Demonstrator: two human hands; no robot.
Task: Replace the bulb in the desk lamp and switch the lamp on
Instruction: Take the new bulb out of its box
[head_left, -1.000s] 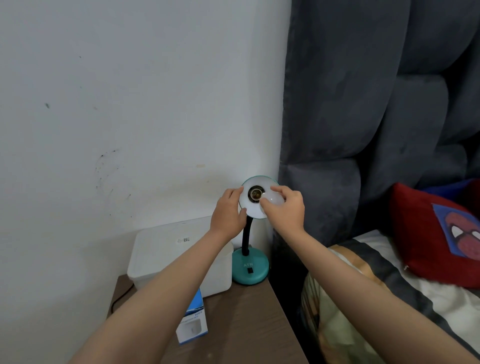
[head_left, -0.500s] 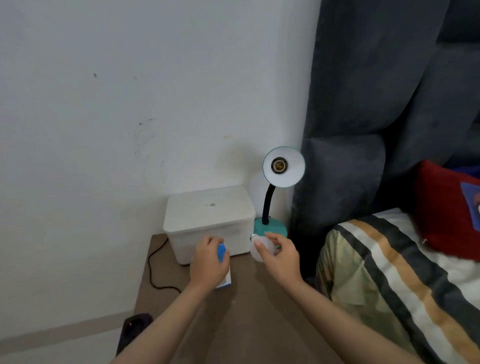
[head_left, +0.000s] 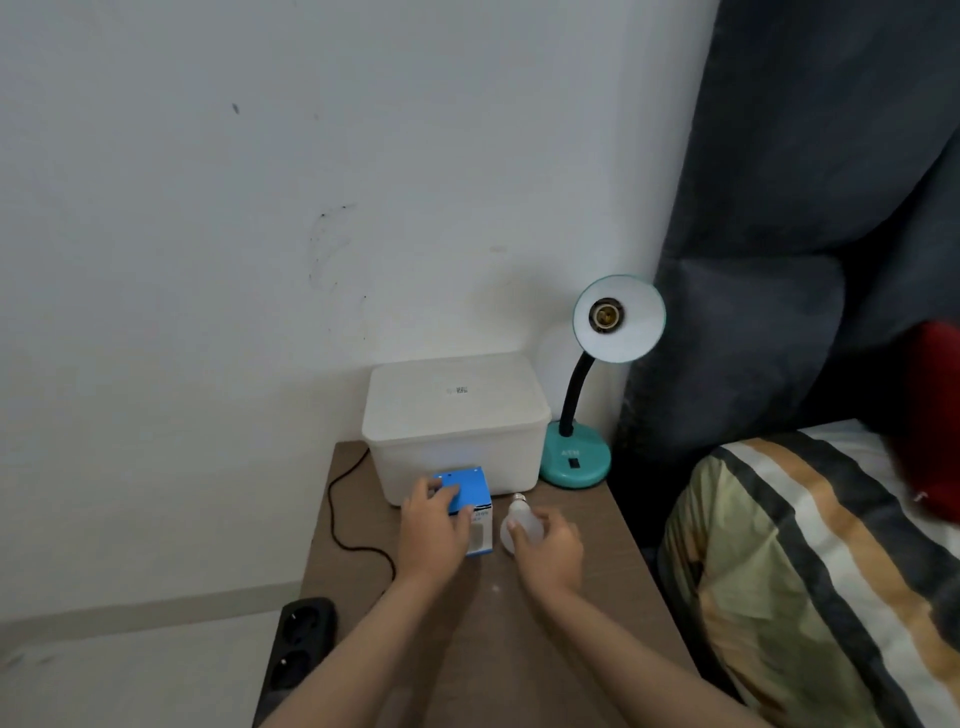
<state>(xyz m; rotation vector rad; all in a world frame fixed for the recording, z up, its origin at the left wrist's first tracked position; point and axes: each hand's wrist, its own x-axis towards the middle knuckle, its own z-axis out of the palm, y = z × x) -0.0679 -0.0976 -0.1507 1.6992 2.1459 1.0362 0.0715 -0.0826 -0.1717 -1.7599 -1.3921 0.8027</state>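
- Right hand (head_left: 550, 551) holds old bulb (head_left: 517, 527), lower centre; set it down away from the table edge
- Left hand (head_left: 434, 525) grips bulb box (head_left: 467, 493); steady it, open flap

— How was the light?
— Dim and even, soft daylight by the look of it. The white wall (head_left: 208, 260) read grey, and the lamp (head_left: 618, 318) was unlit, casting only a faint shadow on the wall behind it.
— Any glare?
— None. The right edge went dark and smeared, and the red cushion (head_left: 930, 415) there blurred. Straight lines bowed toward the corners.
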